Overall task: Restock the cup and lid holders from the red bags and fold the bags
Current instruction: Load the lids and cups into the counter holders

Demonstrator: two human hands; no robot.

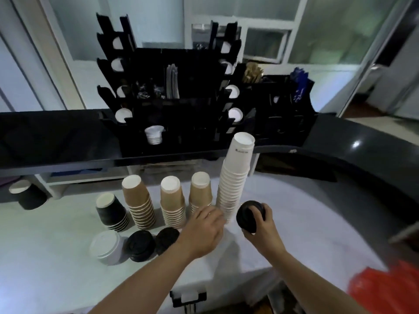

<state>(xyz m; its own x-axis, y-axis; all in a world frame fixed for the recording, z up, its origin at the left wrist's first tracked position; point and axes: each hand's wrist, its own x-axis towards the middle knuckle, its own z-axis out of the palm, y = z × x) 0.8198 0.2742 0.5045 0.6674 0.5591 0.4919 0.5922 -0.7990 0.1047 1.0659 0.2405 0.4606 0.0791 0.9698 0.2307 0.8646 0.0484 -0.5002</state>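
Note:
My right hand [264,230] grips a stack of black lids [249,215] just right of a tall stack of white cups [235,177]. My left hand [205,230] reaches, fingers relaxed, to the foot of that white stack and of a brown cup stack [200,191]. Two more brown stacks [138,201] [172,202] and a black cup stack [111,211] stand upside down in a row. White lids [105,247] and two black lid piles [141,245] [167,240] lie in front. The black cup and lid holder [172,96] stands on the raised counter. A red bag [385,288] lies at the bottom right.
A black raised counter ledge [56,141] runs across behind the white worktop [45,257]. Another black cup stack [28,196] lies under the ledge at the left. A second black organiser [283,109] with stirrers and blue packets stands to the holder's right. A small clear cup stack [154,134] sits in the holder's base.

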